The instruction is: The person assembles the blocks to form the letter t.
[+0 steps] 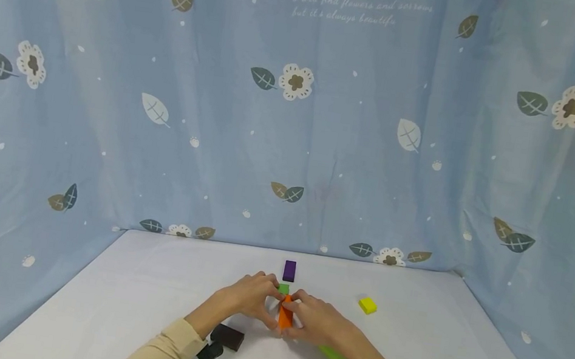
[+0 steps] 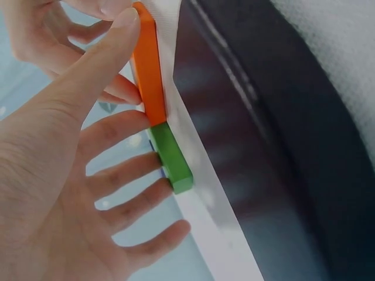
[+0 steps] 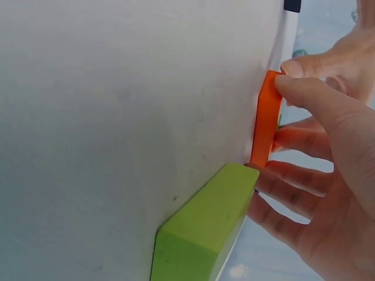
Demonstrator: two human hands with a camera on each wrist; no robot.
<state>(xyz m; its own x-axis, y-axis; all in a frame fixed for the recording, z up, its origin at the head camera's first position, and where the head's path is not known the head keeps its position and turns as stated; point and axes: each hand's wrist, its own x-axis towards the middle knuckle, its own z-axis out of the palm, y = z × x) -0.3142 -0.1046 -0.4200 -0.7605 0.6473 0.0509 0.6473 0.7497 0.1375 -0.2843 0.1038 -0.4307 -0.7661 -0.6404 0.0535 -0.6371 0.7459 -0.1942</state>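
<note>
White tabletop: left hand and right hand pinch 1 orange block.

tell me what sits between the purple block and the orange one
The green block lies between the purple block and the orange block, as the head view shows; the left wrist view shows it end to end with the orange.
</note>
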